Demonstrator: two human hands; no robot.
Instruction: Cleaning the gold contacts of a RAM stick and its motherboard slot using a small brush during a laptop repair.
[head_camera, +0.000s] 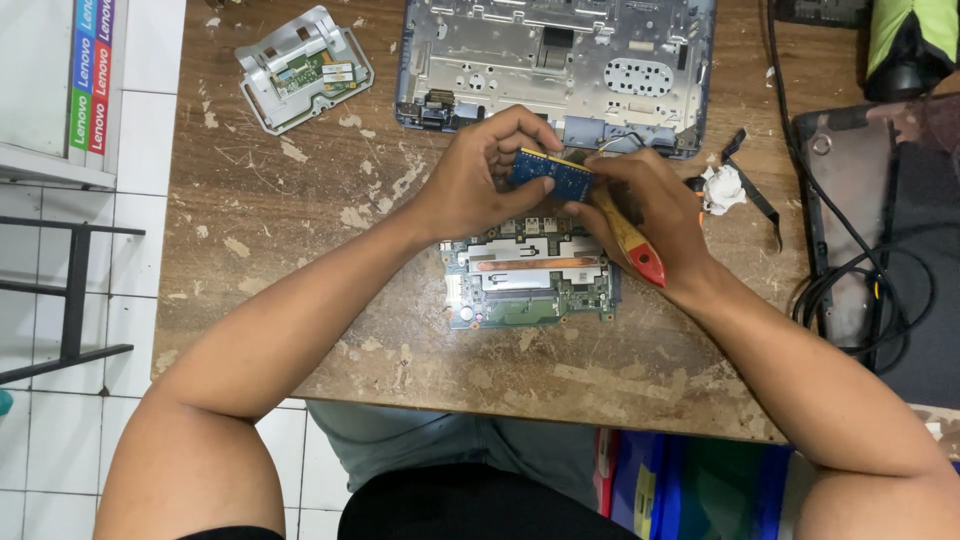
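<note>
My left hand (480, 180) pinches a small blue memory module (552, 172) by its left end, above a green laptop motherboard (530, 285) that lies flat on the worn wooden table (300, 220). My right hand (645, 205) grips a wooden-handled brush with a red end (635, 250), and its head, hidden under my fingers, meets the module's right side. Both hands hover together just in front of the metal laptop chassis (555, 60).
A grey touchpad bracket (305, 68) lies at the back left. A crumpled white tissue (722, 188) and black strip sit right of my hands. A dark laptop lid with black cables (870, 270) fills the right side. The table's front edge runs just below the motherboard.
</note>
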